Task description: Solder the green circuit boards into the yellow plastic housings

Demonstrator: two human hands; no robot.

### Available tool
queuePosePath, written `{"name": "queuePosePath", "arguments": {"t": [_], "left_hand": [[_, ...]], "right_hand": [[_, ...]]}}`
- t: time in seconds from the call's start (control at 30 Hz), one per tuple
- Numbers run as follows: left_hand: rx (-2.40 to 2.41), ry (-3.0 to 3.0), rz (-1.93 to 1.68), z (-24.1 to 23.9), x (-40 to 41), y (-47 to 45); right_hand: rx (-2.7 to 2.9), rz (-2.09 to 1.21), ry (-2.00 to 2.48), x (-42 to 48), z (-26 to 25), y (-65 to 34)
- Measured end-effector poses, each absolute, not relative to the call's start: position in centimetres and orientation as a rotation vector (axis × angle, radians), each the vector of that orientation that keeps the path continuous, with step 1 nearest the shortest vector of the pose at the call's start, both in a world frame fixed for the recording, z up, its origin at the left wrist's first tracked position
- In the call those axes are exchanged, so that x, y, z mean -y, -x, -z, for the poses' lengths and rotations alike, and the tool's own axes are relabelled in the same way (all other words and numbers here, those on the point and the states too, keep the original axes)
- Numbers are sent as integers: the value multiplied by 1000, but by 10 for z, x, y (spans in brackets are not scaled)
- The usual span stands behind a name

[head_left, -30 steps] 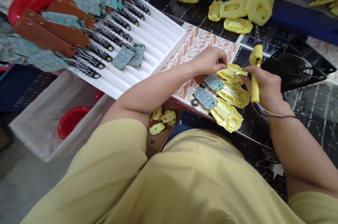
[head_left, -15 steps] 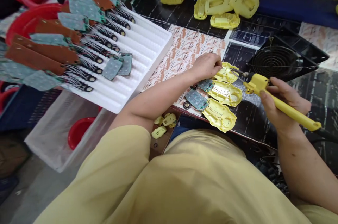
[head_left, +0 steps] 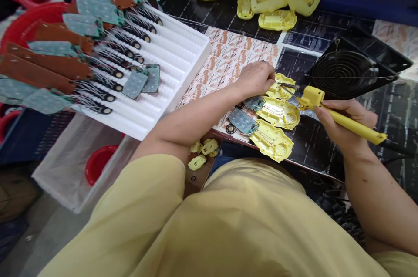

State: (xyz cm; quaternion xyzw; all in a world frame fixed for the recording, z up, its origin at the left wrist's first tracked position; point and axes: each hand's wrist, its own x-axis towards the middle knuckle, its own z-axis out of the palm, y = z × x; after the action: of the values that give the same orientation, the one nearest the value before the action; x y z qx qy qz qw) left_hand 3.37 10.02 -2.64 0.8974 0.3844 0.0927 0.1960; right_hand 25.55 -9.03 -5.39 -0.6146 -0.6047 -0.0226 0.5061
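Observation:
My right hand (head_left: 351,122) is closed around a yellow soldering gun (head_left: 311,97). Its thin metal tip reaches into the farthest of three yellow plastic shells (head_left: 287,90). At the left part of that same shell, the fingers of my left hand (head_left: 256,77) are pinched together; what they grip is hidden. Closer to my body lie the middle shell (head_left: 287,116) and the nearest shell (head_left: 274,141), both open side up. Thin wires link the nearest shell to a green circuit board (head_left: 242,121). A second board (head_left: 254,103) shows partly beneath my left wrist.
A white ribbed foam tray (head_left: 183,57) on the left carries several wired boards and brown plates (head_left: 35,68). A black fan (head_left: 342,72) stands at the right rear. More yellow shells (head_left: 277,20) are heaped at the back. Below the tray is a translucent bin (head_left: 62,177).
My right hand has brought the soldering gun slightly left and away from my body, its tip staying at the farthest shell. The left hand has hardly moved. The view has shifted a little.

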Motion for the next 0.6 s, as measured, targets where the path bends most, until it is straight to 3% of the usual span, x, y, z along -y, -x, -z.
{"name": "queuePosePath", "arguments": {"t": [0.17,0.37,0.6], "left_hand": [[-1121,-2511,-194,23,-100,-35],[-1104,-2553,-205,22,-100,-36],[-1121,-2543,-165,19,-99,-35]], "right_hand": [[1561,-8,1424,90,47,-259],[1392,269,1396,92,43,-258],[1386,109,1416,92,57,-258]]}}
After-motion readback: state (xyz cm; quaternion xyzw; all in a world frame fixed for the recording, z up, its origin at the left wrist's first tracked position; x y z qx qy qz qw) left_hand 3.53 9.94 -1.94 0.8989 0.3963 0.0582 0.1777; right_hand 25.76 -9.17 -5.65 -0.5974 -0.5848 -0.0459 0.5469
